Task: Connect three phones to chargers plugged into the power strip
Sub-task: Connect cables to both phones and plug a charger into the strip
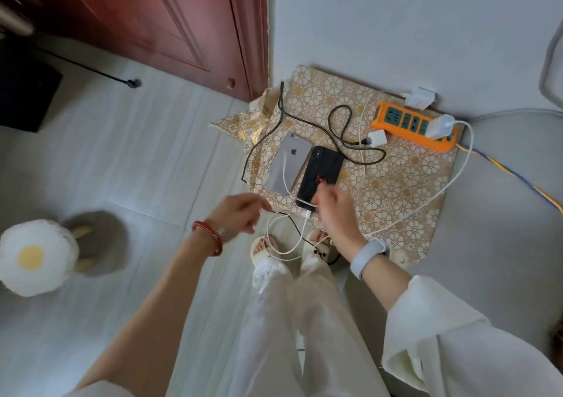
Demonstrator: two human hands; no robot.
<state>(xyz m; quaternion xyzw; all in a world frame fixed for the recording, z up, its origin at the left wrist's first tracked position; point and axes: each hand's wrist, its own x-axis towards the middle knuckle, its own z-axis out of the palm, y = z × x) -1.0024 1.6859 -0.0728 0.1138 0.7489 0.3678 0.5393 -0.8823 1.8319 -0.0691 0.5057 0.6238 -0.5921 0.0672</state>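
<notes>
Silver phone and black phone lie side by side near orange power strip.

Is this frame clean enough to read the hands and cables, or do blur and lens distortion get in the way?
Head view: left hand and right hand are motion-blurred; phones and orange power strip read clearly; wide-angle lens bends the door frame; soft daylight, no harsh glare.

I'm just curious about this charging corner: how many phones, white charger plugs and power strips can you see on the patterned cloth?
Phones: 2, silver phone and black phone
White charger plugs: 3
Power strips: 1, orange
Total: 6
</notes>
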